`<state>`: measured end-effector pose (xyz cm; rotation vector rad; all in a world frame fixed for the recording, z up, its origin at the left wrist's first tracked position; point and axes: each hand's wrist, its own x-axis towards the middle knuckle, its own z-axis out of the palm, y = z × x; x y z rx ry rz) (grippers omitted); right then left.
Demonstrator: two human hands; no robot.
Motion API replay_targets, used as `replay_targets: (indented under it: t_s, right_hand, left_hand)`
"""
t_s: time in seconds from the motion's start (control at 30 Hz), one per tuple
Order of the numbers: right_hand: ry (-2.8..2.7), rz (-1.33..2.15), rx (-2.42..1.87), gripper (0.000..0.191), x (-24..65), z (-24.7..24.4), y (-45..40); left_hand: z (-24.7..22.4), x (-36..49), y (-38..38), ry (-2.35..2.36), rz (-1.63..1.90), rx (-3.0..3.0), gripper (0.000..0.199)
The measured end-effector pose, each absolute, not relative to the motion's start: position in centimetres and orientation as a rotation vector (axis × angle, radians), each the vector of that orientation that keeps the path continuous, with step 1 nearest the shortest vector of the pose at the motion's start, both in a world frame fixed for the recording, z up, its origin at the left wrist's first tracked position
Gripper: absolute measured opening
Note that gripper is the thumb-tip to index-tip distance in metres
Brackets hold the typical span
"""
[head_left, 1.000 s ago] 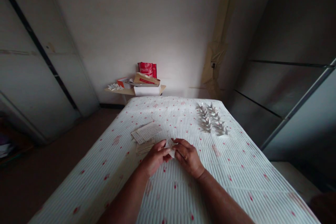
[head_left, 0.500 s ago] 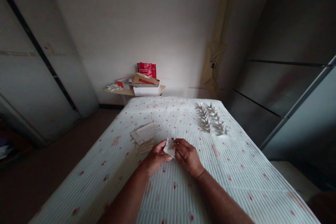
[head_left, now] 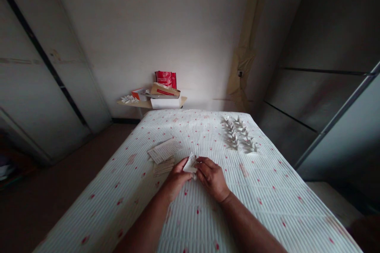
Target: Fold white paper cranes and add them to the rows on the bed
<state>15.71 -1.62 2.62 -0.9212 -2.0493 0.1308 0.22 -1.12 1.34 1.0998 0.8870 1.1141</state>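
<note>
Between my two hands is a small folded piece of printed paper [head_left: 190, 164], held just above the bed. My left hand [head_left: 178, 176] grips its left edge between thumb and fingers. On the other side, my right hand [head_left: 211, 176] pinches the paper's right edge with bent fingers, which hide part of it. Printed paper sheets [head_left: 165, 150] lie in a loose pile beyond my left hand. Farther off to the right, several folded paper cranes [head_left: 237, 133] stand in two rows.
A quilted bedspread [head_left: 196, 221] with red spots covers the bed under everything. Past its far end, a small table [head_left: 144, 104] holds a red bag [head_left: 165, 79], a white box [head_left: 166, 103] and white folded pieces [head_left: 129, 99]. Dark cabinet panels [head_left: 320, 87] rise at the right.
The paper has turned in my hands and now shows a pointed tip upward. My left fingers have shifted slightly; the sheets and cranes are unmoved.
</note>
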Motion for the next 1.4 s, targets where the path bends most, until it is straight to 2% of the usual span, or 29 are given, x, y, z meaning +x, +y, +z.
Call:
replay_targets:
  t_s: [0.27,0.6,0.93,1.2,1.4]
  right_hand:
    - [-2.026,0.031,-0.939,0.022,15.7,2.4,-1.5]
    - [-2.06,-0.083,-0.917,0.02,15.5,2.9,-1.8]
    - [-1.986,-0.055,-0.972,0.015,15.3,2.2,-1.4]
    - [-1.989,-0.064,-0.852,0.016,15.4,2.0,-1.2]
    - [-2.028,-0.114,-0.838,0.019,15.2,2.4,-1.5]
  left_hand:
    - [2.2,1.1,-1.6,1.004,1.276,1.124,0.041]
    - [1.6,1.4,-1.4,0.95,1.261,1.091,0.046]
    - [1.5,1.5,-1.3,0.904,1.174,1.05,0.033]
    - [1.4,1.1,-1.3,0.818,1.167,0.905,0.035]
    - [1.5,1.1,-1.4,0.843,1.173,0.87,0.044]
